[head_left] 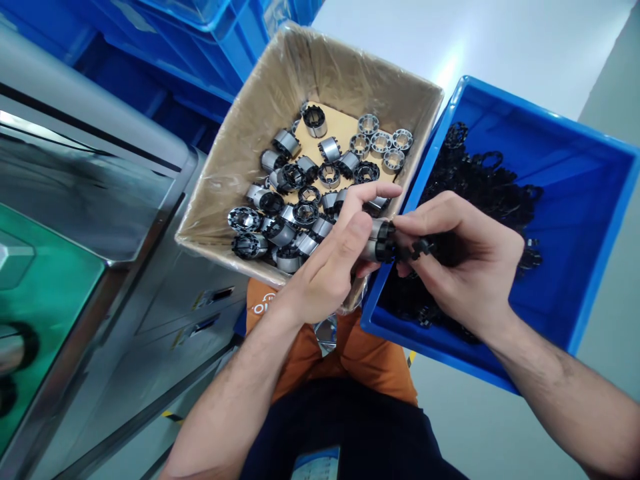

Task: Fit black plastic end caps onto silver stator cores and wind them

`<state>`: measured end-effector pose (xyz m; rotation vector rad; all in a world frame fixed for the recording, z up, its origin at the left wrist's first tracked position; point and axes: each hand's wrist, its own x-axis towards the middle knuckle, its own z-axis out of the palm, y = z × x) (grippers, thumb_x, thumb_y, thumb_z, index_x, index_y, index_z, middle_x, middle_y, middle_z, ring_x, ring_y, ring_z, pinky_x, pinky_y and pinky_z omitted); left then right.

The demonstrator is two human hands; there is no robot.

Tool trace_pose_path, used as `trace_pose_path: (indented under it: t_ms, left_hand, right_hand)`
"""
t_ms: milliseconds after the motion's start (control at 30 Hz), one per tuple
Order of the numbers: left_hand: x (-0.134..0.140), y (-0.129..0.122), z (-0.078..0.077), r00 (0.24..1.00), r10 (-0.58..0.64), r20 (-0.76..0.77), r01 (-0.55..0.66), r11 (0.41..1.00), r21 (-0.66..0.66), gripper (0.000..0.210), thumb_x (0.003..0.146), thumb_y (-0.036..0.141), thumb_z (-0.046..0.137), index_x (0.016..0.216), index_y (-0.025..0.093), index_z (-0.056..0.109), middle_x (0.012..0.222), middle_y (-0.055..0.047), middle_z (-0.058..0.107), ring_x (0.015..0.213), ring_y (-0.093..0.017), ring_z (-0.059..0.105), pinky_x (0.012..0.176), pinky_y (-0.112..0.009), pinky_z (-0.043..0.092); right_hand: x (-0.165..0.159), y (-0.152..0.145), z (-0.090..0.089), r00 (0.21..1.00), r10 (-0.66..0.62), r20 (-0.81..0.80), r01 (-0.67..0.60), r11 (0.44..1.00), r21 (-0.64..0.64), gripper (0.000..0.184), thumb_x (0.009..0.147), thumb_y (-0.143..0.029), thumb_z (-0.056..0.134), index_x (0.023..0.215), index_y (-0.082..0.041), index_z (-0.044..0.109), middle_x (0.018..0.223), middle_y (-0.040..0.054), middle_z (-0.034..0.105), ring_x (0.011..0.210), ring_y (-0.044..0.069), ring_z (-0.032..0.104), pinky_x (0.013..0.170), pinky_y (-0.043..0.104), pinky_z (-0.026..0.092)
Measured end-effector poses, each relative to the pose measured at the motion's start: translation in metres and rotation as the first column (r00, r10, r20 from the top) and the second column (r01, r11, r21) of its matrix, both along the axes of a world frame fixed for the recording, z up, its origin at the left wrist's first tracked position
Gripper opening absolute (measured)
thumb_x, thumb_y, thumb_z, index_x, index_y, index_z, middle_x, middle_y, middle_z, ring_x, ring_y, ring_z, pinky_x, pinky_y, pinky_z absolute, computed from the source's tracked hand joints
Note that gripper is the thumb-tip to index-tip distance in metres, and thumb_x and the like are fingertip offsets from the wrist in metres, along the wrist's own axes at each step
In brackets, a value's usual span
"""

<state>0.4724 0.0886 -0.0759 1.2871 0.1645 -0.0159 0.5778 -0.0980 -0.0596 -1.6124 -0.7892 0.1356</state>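
My left hand (340,260) is closed around a metal stator core (369,248), a short silver cylinder with a black toothed end (384,240) that faces right. Its index finger stretches out above the part. Close against that end, my right hand (460,260) pinches a small black plastic ring piece (423,248), partly hidden by the fingers. Whether the ring touches the core I cannot tell. Below my left hand, several similar cores (305,243) lie in a plastic-lined cardboard box (220,173). Loose black rings (490,180) fill part of a blue bin (575,200) under my right hand.
Bare metal cores (381,142) without black ends stand at the box's right side. Blue crates (175,53) are stacked at the upper left. A metal machine (165,287) with a green surface (50,267) stands on the left. My orange-covered legs (380,360) are below the box.
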Motion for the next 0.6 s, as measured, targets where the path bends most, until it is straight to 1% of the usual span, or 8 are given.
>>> trace_pose_path:
  t_ms: [67, 100, 167, 267, 367, 467, 533, 600]
  left_hand:
    - [0.000, 0.001, 0.000, 0.999, -0.039, 0.003, 0.039, 0.999, -0.020, 0.065, 0.121, 0.086, 0.066, 0.165, 0.039, 0.071, 0.084, 0.000, 0.066, 0.063, -0.020, 0.062, 0.058, -0.035, 0.056]
    - [0.000, 0.001, 0.000, 0.999, -0.053, 0.004, 0.053, 0.998, -0.028, 0.065, 0.121, 0.086, 0.066, 0.163, 0.037, 0.074, 0.086, -0.001, 0.069, 0.061, -0.019, 0.062, 0.054, -0.034, 0.053]
    - [0.001, -0.001, 0.000, 0.999, -0.036, 0.016, 0.036, 0.999, -0.026, 0.064, 0.121, 0.085, 0.067, 0.157, 0.033, 0.080, 0.092, -0.003, 0.077, 0.057, -0.016, 0.063, 0.047, -0.032, 0.045]
    - [0.005, -0.005, -0.002, 0.991, 0.094, 0.099, -0.094, 0.996, -0.012, 0.066, 0.120, 0.087, 0.067, 0.136, 0.027, 0.088, 0.107, -0.008, 0.088, 0.060, -0.016, 0.073, 0.048, -0.030, 0.048]
    - [0.009, -0.007, -0.003, 0.962, 0.256, 0.091, -0.254, 0.967, -0.027, 0.069, 0.117, 0.091, 0.069, 0.108, 0.023, 0.077, 0.119, -0.009, 0.093, 0.066, -0.016, 0.078, 0.055, -0.029, 0.057]
    - [0.013, -0.006, 0.001, 0.923, 0.386, 0.000, -0.386, 0.923, 0.012, 0.066, 0.118, 0.088, 0.070, 0.100, 0.025, 0.069, 0.093, -0.003, 0.089, 0.051, -0.012, 0.065, 0.048, -0.028, 0.049]
    - [0.013, -0.006, 0.003, 0.911, 0.412, 0.029, -0.413, 0.910, 0.035, 0.067, 0.119, 0.085, 0.070, 0.093, 0.024, 0.070, 0.079, -0.001, 0.081, 0.046, -0.011, 0.057, 0.045, -0.028, 0.042]
    - [0.012, -0.007, 0.003, 0.911, 0.404, 0.086, -0.409, 0.911, 0.051, 0.071, 0.119, 0.086, 0.072, 0.087, 0.023, 0.071, 0.075, -0.002, 0.074, 0.047, -0.010, 0.053, 0.043, -0.028, 0.037]
  right_hand:
    - [0.000, 0.000, 0.003, 0.994, 0.012, 0.108, -0.013, 1.000, 0.002, 0.021, 0.105, -0.014, 0.088, 0.111, -0.033, 0.094, 0.108, 0.0033, 0.090, 0.099, 0.024, 0.085, 0.091, 0.046, 0.075]
    - [0.001, 0.000, 0.005, 0.994, 0.013, 0.110, -0.012, 1.000, -0.005, 0.023, 0.104, -0.013, 0.089, 0.113, -0.034, 0.094, 0.110, 0.0024, 0.090, 0.100, 0.023, 0.084, 0.092, 0.045, 0.076]
    - [0.002, 0.000, 0.008, 1.000, -0.012, -0.009, 0.012, 1.000, -0.006, 0.025, 0.104, -0.017, 0.096, 0.119, -0.036, 0.091, 0.108, -0.0007, 0.089, 0.089, 0.020, 0.081, 0.077, 0.038, 0.074]
    - [0.004, 0.002, 0.011, 0.977, -0.048, -0.206, 0.061, 0.997, 0.055, 0.031, 0.097, -0.027, 0.110, 0.110, -0.034, 0.082, 0.098, -0.0035, 0.084, 0.067, 0.016, 0.073, 0.050, 0.031, 0.062]
    - [0.005, 0.003, 0.013, 0.968, -0.012, -0.251, 0.038, 0.994, 0.099, 0.034, 0.092, -0.027, 0.115, 0.098, -0.030, 0.082, 0.098, -0.0017, 0.085, 0.067, 0.015, 0.074, 0.048, 0.030, 0.064]
    - [0.005, 0.003, 0.013, 0.953, 0.034, -0.302, 0.008, 0.990, 0.138, 0.039, 0.086, -0.023, 0.119, 0.099, -0.032, 0.083, 0.102, -0.0036, 0.087, 0.065, 0.015, 0.076, 0.047, 0.030, 0.067]
    - [0.004, 0.003, 0.013, 0.953, 0.049, -0.299, 0.000, 0.987, 0.162, 0.040, 0.083, -0.028, 0.121, 0.098, -0.033, 0.084, 0.099, -0.0046, 0.088, 0.061, 0.016, 0.076, 0.045, 0.031, 0.066]
    - [0.004, 0.003, 0.014, 0.956, 0.061, -0.286, -0.019, 0.989, 0.149, 0.035, 0.085, -0.033, 0.121, 0.097, -0.033, 0.087, 0.097, -0.0030, 0.089, 0.060, 0.017, 0.078, 0.048, 0.033, 0.067]
